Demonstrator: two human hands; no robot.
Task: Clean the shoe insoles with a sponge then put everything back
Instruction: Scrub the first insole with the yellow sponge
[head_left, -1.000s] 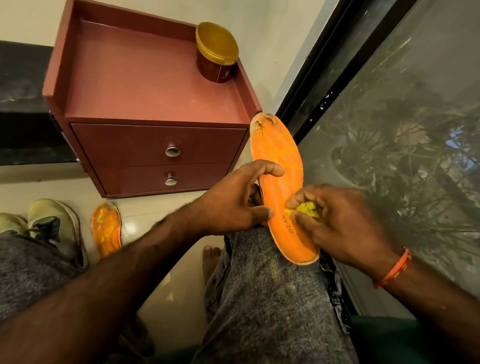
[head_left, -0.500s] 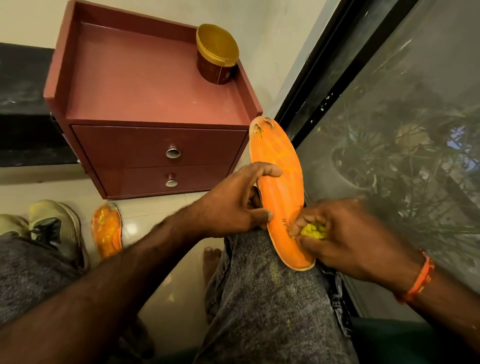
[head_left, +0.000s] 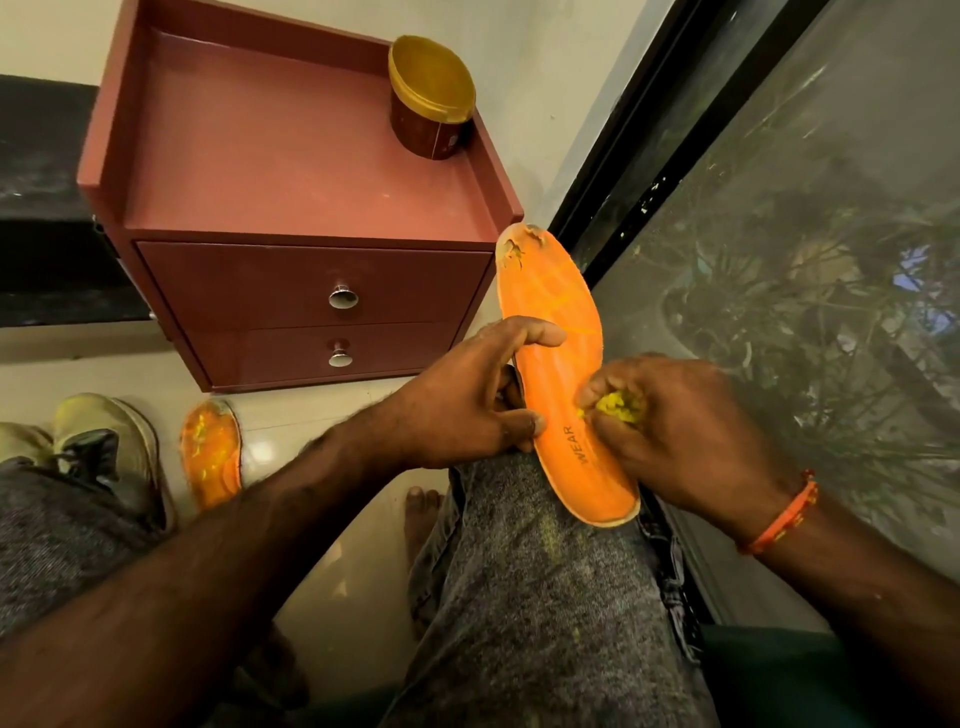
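Observation:
An orange insole (head_left: 558, 332) with a torn toe end lies along my right knee, heel end nearest me. My left hand (head_left: 467, 400) grips its left edge, thumb and forefinger on top. My right hand (head_left: 680, 436) pinches a small yellow sponge (head_left: 618, 408) and presses it on the insole's right side, near the printed word. A second orange insole (head_left: 210, 452) lies on the floor at the left, beside a pale green shoe (head_left: 111, 452).
A red-brown two-drawer cabinet (head_left: 311, 296) stands straight ahead, with a gold-lidded jar (head_left: 431, 98) on its top. A dark-framed glass window (head_left: 779, 260) runs along the right. My bare foot (head_left: 421, 514) rests on the pale tiled floor.
My right hand with the sponge slid down toward the heel end, then back up toward the insole's middle. My left hand has kept its hold.

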